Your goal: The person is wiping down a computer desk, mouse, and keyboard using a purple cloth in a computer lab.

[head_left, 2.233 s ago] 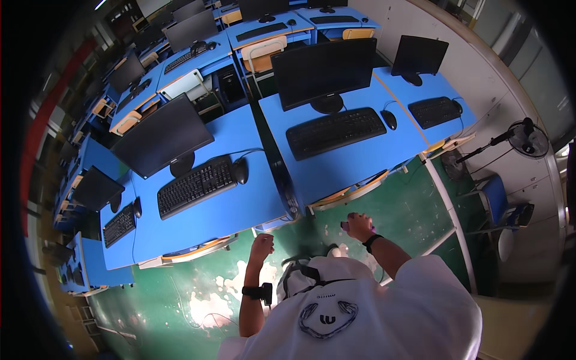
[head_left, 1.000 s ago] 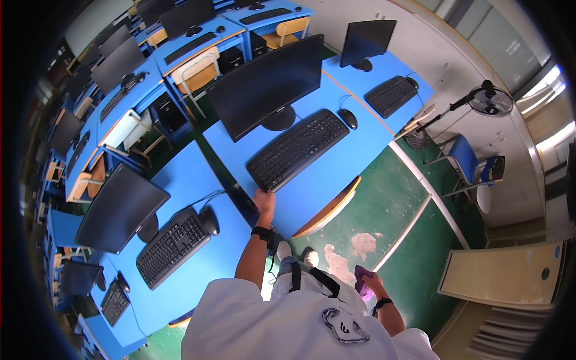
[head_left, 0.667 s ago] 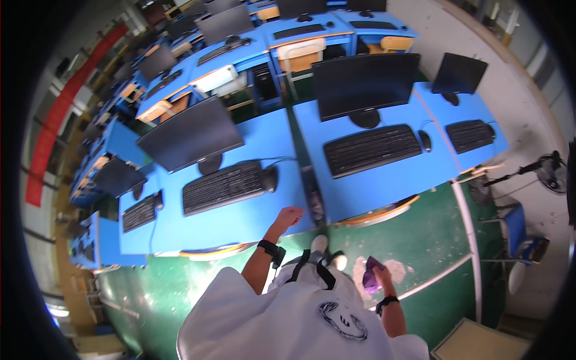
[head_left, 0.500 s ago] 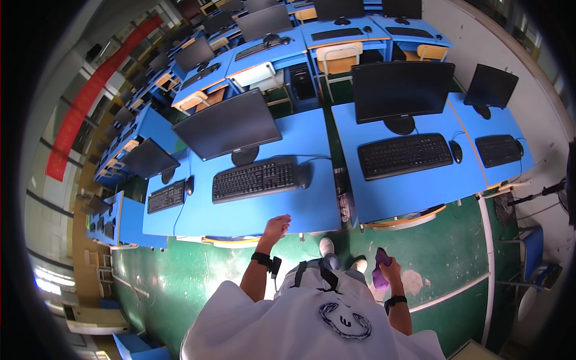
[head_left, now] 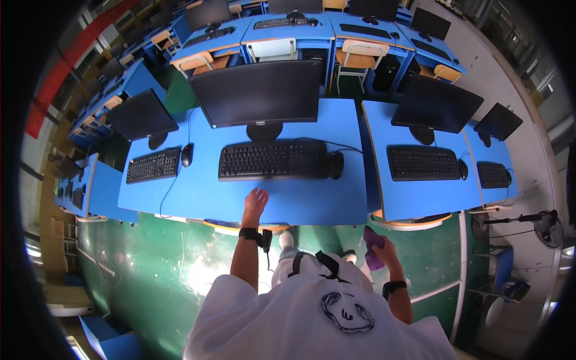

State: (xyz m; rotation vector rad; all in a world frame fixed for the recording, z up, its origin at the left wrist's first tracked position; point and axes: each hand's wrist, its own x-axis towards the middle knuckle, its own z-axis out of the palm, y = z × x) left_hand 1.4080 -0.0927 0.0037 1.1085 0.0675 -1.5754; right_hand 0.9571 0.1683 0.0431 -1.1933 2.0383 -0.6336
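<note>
My left hand [head_left: 255, 200] lies open, fingers spread, flat on the blue desk [head_left: 198, 195], just short of the front edge of the middle black keyboard [head_left: 273, 160]. My right hand [head_left: 384, 251] hangs lower, out over the green floor [head_left: 150, 270] beside the desk's front edge, closed around a crumpled purple cloth [head_left: 372, 249].

Going left to right along the desk: a smaller keyboard [head_left: 153, 165] with its mouse [head_left: 187, 155], then the middle keyboard under the big dark monitor [head_left: 259, 93], then a second mouse [head_left: 336, 165] just beside that keyboard's right end, its cable looping behind.

I judge the nearest risk to be my left hand: if I slide it forward it meets the keyboard and shoves it toward the monitor stand. The cloth, if I swing it up carelessly, could catch the mouse or its cable and drag it off the edge. The cloth could also slip from my grip to the floor, since part of it hangs loose.
</note>
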